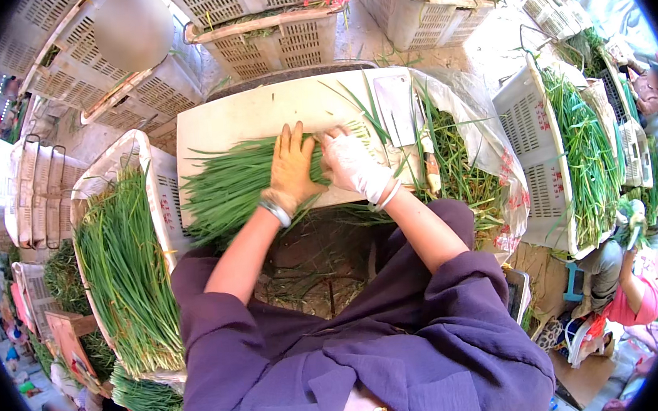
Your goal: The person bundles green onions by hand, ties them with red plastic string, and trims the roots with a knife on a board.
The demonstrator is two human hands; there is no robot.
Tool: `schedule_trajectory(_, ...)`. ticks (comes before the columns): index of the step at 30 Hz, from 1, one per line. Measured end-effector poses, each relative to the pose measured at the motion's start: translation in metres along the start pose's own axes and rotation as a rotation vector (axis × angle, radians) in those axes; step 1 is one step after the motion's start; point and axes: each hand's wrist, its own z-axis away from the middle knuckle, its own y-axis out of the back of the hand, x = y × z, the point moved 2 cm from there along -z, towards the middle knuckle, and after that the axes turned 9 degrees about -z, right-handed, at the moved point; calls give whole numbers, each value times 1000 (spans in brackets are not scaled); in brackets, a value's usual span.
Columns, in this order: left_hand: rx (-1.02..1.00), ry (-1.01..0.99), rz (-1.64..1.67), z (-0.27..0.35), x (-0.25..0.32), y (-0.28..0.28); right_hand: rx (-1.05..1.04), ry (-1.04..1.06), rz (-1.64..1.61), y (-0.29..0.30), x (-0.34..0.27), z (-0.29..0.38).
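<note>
A bundle of garlic chives (222, 179) lies across a white board (274, 102) in front of me, leaf ends to the left and pale ends to the right. My left hand (290, 165), in a yellow-orange glove, rests flat on the leaves with the thumb spread. In a white glove, my right hand (351, 160) curls its fingers over the stalks near the pale ends; its fingertips are partly hidden. Right of it on the board are a flat rectangular metal plate (396, 110) and a wooden handle (431, 168), apparently a knife's.
Left of the board stands a white plastic crate of chives (128, 267). Loose trimmings (459, 166) lie in a clear plastic bag (501, 151) on the right. Beyond it is another filled crate (533, 149). Stacked crates (270, 42) line the far side. A person in pink (637, 297) sits at right.
</note>
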Motion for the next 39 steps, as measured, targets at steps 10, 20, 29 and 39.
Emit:
schedule_trajectory(10,184,-4,142,15,2,-27,429,-79,-460,41,51,-2)
schedule_trajectory(20,114,1,69,18,9,-20,219,-209,-376,40,59,4)
schedule_trajectory(29,148,1,90,21,8,-18,449,-498,-507,15,65,22)
schedule_trajectory(39,198,-20,126,21,12,-19,379,-468,-1010,-16,116,21)
